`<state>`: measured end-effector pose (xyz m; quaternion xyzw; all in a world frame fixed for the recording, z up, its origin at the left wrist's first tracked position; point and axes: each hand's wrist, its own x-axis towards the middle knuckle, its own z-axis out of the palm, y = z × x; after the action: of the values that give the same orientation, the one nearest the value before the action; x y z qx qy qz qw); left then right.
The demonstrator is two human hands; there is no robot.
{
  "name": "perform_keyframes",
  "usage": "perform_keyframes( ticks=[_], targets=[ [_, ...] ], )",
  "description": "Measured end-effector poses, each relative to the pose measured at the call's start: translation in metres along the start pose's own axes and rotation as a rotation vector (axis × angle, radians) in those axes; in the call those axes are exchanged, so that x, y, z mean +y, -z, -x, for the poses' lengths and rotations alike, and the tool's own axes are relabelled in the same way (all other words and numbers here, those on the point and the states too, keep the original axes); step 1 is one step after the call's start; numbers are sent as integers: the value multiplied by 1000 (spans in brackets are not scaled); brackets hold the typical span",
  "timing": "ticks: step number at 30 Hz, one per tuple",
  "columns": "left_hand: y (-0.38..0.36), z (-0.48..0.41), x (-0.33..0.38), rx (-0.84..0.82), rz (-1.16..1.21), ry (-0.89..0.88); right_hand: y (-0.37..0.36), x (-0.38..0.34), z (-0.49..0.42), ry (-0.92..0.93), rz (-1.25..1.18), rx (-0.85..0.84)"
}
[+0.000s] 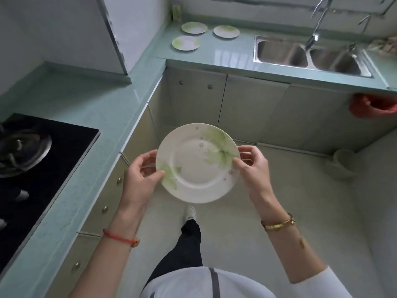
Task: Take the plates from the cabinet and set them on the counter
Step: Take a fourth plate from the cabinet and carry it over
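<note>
The teal counter (225,50) at twelve o'clock already bears three plates (186,43), so the left hand (139,175) and right hand (251,166), pinching the carried plate (196,163) at nine and three o'clock mid-frame, should keep it level and set it down beside them.

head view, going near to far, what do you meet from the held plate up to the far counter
held plate between left hand and right hand → cabinet doors → nearest counter plate → two farther plates
</note>
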<state>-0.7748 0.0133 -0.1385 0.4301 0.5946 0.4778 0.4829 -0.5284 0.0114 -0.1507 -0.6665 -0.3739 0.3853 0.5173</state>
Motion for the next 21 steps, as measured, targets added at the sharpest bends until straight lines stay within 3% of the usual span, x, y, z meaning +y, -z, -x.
perform_keyframes(
  ticks=[11, 21],
  targets=[
    [-83, -236, 60, -159, -95, -50, -44, -50, -209, -16, -30, 160],
    [-168, -391, 79, -185, -117, -21, -60, -60, -377, -42, -9, 196]
  ],
)
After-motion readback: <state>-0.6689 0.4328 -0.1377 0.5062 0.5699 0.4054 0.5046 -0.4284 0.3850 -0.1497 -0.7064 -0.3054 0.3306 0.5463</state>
